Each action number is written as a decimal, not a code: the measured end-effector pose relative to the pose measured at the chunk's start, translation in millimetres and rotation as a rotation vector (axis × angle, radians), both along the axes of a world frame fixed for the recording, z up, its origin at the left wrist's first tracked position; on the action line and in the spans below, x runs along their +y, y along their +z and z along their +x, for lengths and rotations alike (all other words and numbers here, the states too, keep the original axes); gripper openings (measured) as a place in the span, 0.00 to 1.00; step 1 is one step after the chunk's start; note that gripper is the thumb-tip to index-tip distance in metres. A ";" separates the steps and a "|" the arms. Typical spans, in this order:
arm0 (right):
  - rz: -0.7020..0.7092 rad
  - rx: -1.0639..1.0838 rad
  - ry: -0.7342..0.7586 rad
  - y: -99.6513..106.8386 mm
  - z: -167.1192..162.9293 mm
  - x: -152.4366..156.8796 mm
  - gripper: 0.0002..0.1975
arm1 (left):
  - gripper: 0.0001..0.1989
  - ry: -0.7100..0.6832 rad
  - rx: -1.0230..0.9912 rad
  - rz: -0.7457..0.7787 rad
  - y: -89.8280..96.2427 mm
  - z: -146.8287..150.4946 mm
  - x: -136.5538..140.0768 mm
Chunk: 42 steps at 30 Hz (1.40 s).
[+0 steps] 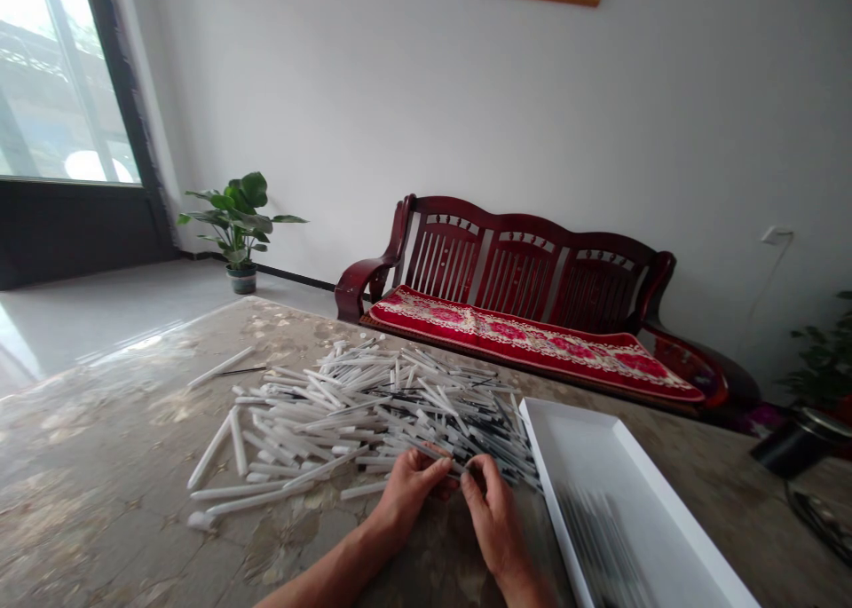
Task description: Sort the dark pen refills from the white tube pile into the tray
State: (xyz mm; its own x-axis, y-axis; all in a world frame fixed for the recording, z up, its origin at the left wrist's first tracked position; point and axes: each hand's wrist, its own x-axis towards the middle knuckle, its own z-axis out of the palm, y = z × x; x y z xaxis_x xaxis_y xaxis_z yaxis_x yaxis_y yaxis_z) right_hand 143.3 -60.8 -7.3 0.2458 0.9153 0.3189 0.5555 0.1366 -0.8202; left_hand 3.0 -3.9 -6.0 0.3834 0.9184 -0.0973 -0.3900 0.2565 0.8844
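Observation:
In front of me my left hand (414, 491) and my right hand (491, 512) are close together at the near edge of a pile. Between their fingertips they pinch a slim grey-white pen (432, 453); the fingers hide part of it. Beyond and left of my hands spreads the big heap of loose white pen parts (333, 408), long tubes that look like pen barrels. Darker thin sticks (489, 439) lie mixed in on the right side. Right of my right hand, a white tray (656, 475) holds a row of slim, dark-cored pens (603, 546), somewhat blurred.
The pile lies on a table with a patterned cover (120, 466). A black cylindrical object (799, 448) with a cable stands at the right. Behind the table are a dark red wooden bench (519, 262) with a red patterned cushion and a potted plant (243, 226).

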 end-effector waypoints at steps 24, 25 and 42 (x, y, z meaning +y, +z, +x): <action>-0.002 0.008 0.036 -3.2 -4.8 -0.2 0.20 | 0.22 0.024 0.054 0.171 -7.4 2.5 2.2; 0.009 0.006 0.049 -2.3 -5.7 -0.4 0.19 | 0.20 0.040 0.101 0.206 -7.0 1.2 2.9; -0.041 0.289 -0.210 -37.5 11.6 14.0 0.29 | 0.29 0.244 1.444 1.210 -17.1 -33.6 33.6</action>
